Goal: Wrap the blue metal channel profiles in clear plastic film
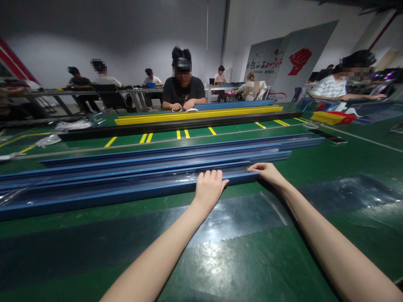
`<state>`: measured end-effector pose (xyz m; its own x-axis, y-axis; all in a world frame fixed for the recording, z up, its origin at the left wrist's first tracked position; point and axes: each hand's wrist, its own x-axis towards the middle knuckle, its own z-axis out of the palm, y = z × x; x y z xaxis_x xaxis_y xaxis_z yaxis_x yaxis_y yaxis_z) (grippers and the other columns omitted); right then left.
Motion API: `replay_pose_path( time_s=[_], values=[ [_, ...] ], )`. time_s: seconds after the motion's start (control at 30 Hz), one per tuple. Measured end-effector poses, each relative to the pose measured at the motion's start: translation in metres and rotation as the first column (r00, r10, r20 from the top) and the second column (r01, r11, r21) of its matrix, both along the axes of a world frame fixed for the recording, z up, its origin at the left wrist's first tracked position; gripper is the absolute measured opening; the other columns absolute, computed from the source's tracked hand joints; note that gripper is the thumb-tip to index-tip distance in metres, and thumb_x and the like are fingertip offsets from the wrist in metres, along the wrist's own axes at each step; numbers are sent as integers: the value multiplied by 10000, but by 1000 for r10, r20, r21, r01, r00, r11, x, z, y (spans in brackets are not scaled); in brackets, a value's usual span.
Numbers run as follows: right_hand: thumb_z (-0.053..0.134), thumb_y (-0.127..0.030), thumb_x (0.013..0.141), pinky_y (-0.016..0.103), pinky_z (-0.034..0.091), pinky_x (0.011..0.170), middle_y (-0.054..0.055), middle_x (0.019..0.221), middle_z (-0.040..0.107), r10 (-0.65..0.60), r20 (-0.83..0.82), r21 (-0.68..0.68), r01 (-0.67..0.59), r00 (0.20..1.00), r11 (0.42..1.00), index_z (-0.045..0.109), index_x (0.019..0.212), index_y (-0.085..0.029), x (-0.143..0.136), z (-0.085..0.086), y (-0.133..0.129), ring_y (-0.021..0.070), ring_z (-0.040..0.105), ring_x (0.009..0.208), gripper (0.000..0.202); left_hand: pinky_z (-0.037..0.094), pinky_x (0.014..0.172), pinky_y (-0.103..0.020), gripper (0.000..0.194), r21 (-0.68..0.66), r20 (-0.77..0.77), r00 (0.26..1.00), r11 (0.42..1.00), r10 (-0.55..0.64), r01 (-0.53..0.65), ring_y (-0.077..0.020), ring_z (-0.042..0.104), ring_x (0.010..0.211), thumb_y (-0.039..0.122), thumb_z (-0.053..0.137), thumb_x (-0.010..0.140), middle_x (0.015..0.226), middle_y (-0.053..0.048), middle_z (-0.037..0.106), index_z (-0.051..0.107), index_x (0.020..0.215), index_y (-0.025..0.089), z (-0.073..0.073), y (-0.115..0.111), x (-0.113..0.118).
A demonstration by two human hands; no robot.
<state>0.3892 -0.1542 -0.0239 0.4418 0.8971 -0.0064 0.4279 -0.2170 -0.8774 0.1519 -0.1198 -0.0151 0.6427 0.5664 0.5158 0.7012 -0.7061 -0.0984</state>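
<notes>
A blue rail (pixel 126 197) lies lengthwise on the green counter (pixel 252 268), nearest the person, left hand (pixel 208 191) curled over its near wall, right hand's (pixel 267 173) grip closed on its right end. The step appears to be steadying it; any shift would call for both hands moving together. Clear film (pixel 239 216) lies in front; beyond, a yellow rail (pixel 201 114) and a co-worker (pixel 197 90).

Both hands (pixel 209 187) are bare, the forearms sleeveless; the fingertips seem free of gloves, though small.
</notes>
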Motion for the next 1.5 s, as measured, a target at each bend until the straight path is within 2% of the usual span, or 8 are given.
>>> replay_pose_path(
  time_s=[0.33, 0.83, 1.07, 1.5],
  values=[
    [652, -494, 533, 243, 316, 500, 25, 570, 580, 3, 21, 3, -3, 1000, 1000, 655, 655, -133, 1, -2, 1, 96, 435, 509, 380, 301, 627, -313, 268, -10, 3, 1000, 1000, 26, -26, -206, 530, 758, 411, 475, 850, 754, -60, 579, 533, 862, 150, -1, -1, 0],
    [654, -463, 553, 244, 323, 510, 19, 560, 578, 1, 32, 20, -2, 999, 1000, 656, 643, -134, 2, -4, 1, 94, 434, 506, 341, 293, 621, -299, 269, -53, 32, 999, 999, 4, -2, -192, 543, 739, 418, 500, 836, 734, -49, 606, 536, 789, 155, 0, 2, -1],
    [645, -496, 555, 242, 305, 493, 15, 553, 569, 15, 32, 19, -15, 999, 1000, 654, 661, -138, 5, -7, 2, 89, 417, 490, 374, 299, 613, -295, 280, -71, 39, 999, 997, 10, -7, -186, 550, 723, 429, 508, 828, 717, -47, 614, 537, 766, 157, 2, 2, -1],
    [631, -518, 563, 243, 305, 495, 15, 558, 574, 25, 46, 13, -26, 999, 1000, 640, 670, -150, 6, -8, 2, 98, 434, 500, 384, 305, 650, -322, 250, -9, 41, 999, 999, -34, 34, -203, 532, 785, 377, 421, 874, 804, -65, 607, 563, 865, 170, -1, 0, -1]
  ],
)
